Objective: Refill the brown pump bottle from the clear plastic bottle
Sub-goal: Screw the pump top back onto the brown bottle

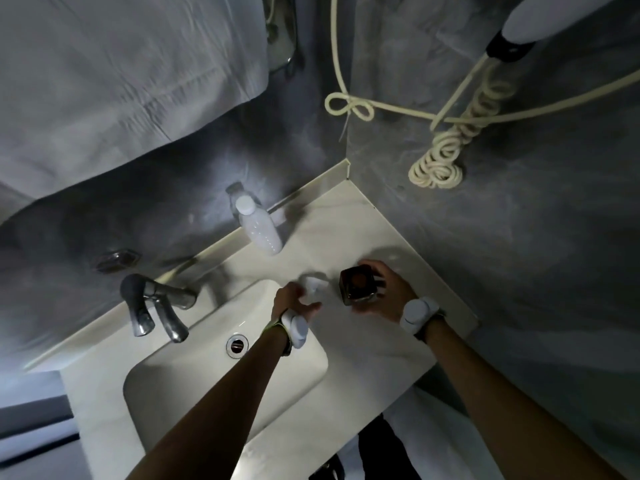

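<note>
Brown bottle: dark brown square glass bottle (pixel 359 285), upright on the pale stone countertop (pixel 374 344), near its right edge; mouth open, no pump on it.
Right hand: right hand (pixel 388 294) cupped round the brown bottle's far and right sides, fingers curled on it.
Pump: blurred white pump head (pixel 313 285), just left of the brown bottle, apart from it.
Left hand: left hand (pixel 294 301) closed on the white pump head, beside the basin rim.
Clear bottle: clear plastic bottle of milky white liquid (pixel 258 228), white cap on, upright at the countertop's back edge, well apart from both hands.
Basin: white sink basin (pixel 207 386), chrome tap (pixel 159 306) at its left rear.
Wrists: a white band device on each.
</note>
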`<action>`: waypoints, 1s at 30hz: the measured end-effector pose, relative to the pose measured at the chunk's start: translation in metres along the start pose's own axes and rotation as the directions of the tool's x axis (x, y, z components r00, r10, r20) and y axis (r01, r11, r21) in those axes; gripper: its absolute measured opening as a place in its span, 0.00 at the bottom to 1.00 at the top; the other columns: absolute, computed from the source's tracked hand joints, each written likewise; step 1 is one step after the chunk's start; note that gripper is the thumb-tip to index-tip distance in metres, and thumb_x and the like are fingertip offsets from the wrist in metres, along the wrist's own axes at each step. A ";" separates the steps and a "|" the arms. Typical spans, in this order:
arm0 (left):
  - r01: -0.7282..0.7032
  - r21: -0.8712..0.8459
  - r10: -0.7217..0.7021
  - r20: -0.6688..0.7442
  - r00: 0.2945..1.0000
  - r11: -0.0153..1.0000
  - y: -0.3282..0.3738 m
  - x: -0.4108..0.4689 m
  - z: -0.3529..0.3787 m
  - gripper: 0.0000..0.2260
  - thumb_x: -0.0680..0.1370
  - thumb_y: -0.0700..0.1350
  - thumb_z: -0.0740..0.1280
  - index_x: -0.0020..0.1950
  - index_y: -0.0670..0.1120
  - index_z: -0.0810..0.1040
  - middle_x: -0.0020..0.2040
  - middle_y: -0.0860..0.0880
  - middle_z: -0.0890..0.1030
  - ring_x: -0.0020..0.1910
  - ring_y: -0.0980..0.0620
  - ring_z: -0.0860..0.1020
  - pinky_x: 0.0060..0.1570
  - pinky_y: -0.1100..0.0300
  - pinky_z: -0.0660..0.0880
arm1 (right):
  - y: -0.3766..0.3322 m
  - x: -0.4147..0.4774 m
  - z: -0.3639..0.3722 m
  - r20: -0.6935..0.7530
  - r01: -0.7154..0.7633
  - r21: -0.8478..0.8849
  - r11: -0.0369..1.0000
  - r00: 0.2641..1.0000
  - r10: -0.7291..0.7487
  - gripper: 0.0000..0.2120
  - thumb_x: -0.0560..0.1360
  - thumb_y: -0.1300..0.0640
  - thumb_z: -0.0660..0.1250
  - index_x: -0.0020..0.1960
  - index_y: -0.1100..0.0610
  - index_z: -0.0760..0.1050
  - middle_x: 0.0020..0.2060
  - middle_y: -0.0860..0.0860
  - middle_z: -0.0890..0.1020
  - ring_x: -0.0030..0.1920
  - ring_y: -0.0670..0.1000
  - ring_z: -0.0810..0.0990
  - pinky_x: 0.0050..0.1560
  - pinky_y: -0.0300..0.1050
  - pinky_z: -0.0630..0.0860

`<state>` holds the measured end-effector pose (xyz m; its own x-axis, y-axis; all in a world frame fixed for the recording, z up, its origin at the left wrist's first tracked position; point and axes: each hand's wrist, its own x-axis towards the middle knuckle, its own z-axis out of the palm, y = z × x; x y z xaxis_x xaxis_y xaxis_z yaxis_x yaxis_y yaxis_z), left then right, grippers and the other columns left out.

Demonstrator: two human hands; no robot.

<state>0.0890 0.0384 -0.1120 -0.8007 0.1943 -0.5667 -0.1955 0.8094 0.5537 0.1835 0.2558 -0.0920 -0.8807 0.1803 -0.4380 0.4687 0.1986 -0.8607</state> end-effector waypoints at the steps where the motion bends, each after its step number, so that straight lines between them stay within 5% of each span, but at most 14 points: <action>1: 0.004 0.000 -0.004 -0.004 1.000 1.000 0.000 0.002 0.001 0.22 0.69 0.47 0.79 0.60 0.42 0.80 0.58 0.44 0.84 0.60 0.43 0.81 0.50 0.62 0.70 | 0.002 0.003 0.001 -0.008 0.017 -0.005 1.000 1.000 -0.017 0.42 0.64 0.70 0.84 0.74 0.59 0.71 0.68 0.58 0.79 0.67 0.58 0.79 0.57 0.39 0.82; 5: 0.025 0.012 -0.025 0.020 0.999 1.000 0.002 0.005 0.002 0.23 0.70 0.46 0.78 0.63 0.41 0.79 0.60 0.43 0.83 0.62 0.43 0.80 0.57 0.59 0.73 | 0.008 0.012 0.005 -0.056 0.067 -0.052 0.996 0.996 -0.070 0.32 0.65 0.65 0.85 0.64 0.53 0.76 0.57 0.51 0.83 0.58 0.52 0.81 0.49 0.25 0.77; 10: 0.023 -0.012 -0.023 -0.001 1.000 1.000 0.002 0.004 -0.009 0.21 0.70 0.46 0.79 0.61 0.42 0.80 0.59 0.44 0.83 0.60 0.46 0.80 0.56 0.62 0.72 | 0.007 0.014 0.004 -0.078 0.089 -0.098 0.991 0.992 -0.097 0.28 0.64 0.61 0.87 0.58 0.49 0.79 0.52 0.43 0.84 0.55 0.49 0.82 0.48 0.25 0.76; 15: 0.013 -0.127 -0.020 -0.054 0.998 0.992 0.007 -0.001 -0.023 0.18 0.67 0.46 0.80 0.54 0.47 0.83 0.53 0.47 0.84 0.54 0.47 0.83 0.57 0.54 0.79 | 0.009 0.011 0.005 -0.105 0.084 -0.124 0.989 0.990 -0.097 0.28 0.63 0.60 0.87 0.59 0.55 0.80 0.54 0.49 0.86 0.57 0.52 0.83 0.54 0.34 0.80; 17: -0.020 -0.147 0.012 -0.058 0.998 0.989 0.011 -0.004 -0.036 0.18 0.66 0.46 0.81 0.53 0.47 0.83 0.52 0.49 0.84 0.53 0.49 0.83 0.57 0.56 0.79 | 0.004 0.006 0.008 -0.108 0.087 -0.120 0.989 0.989 -0.100 0.27 0.64 0.62 0.87 0.59 0.55 0.80 0.54 0.51 0.86 0.58 0.53 0.83 0.56 0.41 0.82; 20: -0.055 -0.193 0.044 -0.064 0.997 0.980 0.021 -0.006 -0.052 0.17 0.66 0.45 0.81 0.53 0.47 0.83 0.51 0.50 0.84 0.51 0.50 0.83 0.53 0.59 0.79 | -0.007 -0.002 0.013 -0.111 0.068 -0.073 0.995 0.991 -0.076 0.27 0.62 0.64 0.87 0.54 0.49 0.79 0.51 0.47 0.85 0.55 0.49 0.81 0.46 0.30 0.80; 24: -0.129 -0.255 0.108 -0.093 0.990 0.958 0.035 -0.023 -0.083 0.14 0.66 0.46 0.81 0.44 0.56 0.79 0.44 0.59 0.81 0.43 0.62 0.79 0.36 0.78 0.70 | -0.029 -0.013 0.018 -0.111 0.090 -0.015 0.996 0.990 -0.091 0.27 0.62 0.66 0.87 0.51 0.47 0.79 0.51 0.47 0.84 0.54 0.46 0.81 0.41 0.27 0.78; 30: -0.292 -0.336 0.230 -0.213 0.950 0.895 0.056 -0.057 -0.132 0.14 0.67 0.44 0.82 0.47 0.51 0.80 0.46 0.54 0.81 0.44 0.55 0.80 0.45 0.69 0.74 | -0.076 -0.033 0.029 -0.096 0.107 -0.025 0.994 0.989 -0.109 0.30 0.62 0.59 0.88 0.60 0.52 0.80 0.57 0.48 0.86 0.59 0.50 0.82 0.59 0.45 0.81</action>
<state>0.0485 -0.0005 0.0321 -0.9260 0.2523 -0.2808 -0.1314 0.4819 0.8663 0.1753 0.2071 -0.0199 -0.9160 0.2491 -0.3146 0.3733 0.2413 -0.8958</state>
